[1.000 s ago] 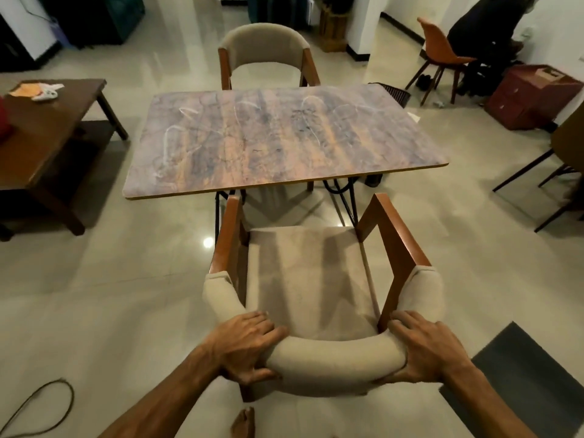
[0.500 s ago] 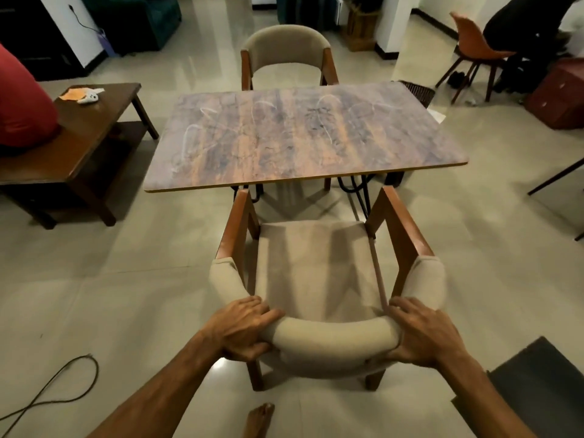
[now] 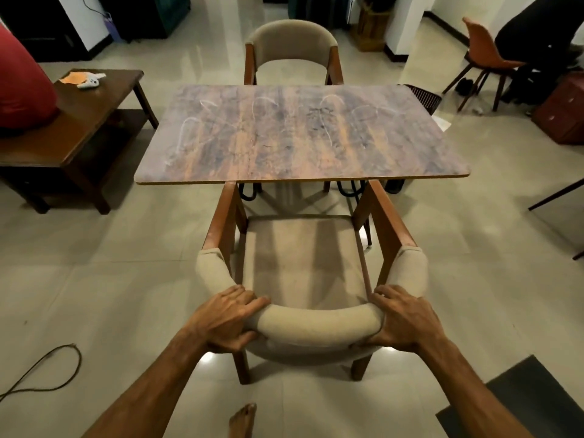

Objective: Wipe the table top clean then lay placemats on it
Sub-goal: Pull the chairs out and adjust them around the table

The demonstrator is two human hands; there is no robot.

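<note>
A rectangular wood-grain table top [image 3: 300, 134] stands ahead of me, with pale looping smear marks across it. Nothing lies on it. In front of me is a beige padded chair [image 3: 303, 267] with brown wooden arms, its front tucked just under the table's near edge. My left hand [image 3: 226, 320] grips the left end of the chair's curved backrest. My right hand [image 3: 403, 320] grips the right end of the same backrest. No cloth or placemat is in view.
A second beige chair [image 3: 292, 49] stands at the table's far side. A dark wooden side table [image 3: 72, 121] with a red cushion is to the left. A cable [image 3: 47, 371] lies on the floor at left, a dark mat [image 3: 524, 403] at lower right. A person sits by an orange chair [image 3: 483, 55] at far right.
The chair has slid forward toward the table with both hands on its backrest; its arms now reach the table's near edge. My view has shifted slightly left.
</note>
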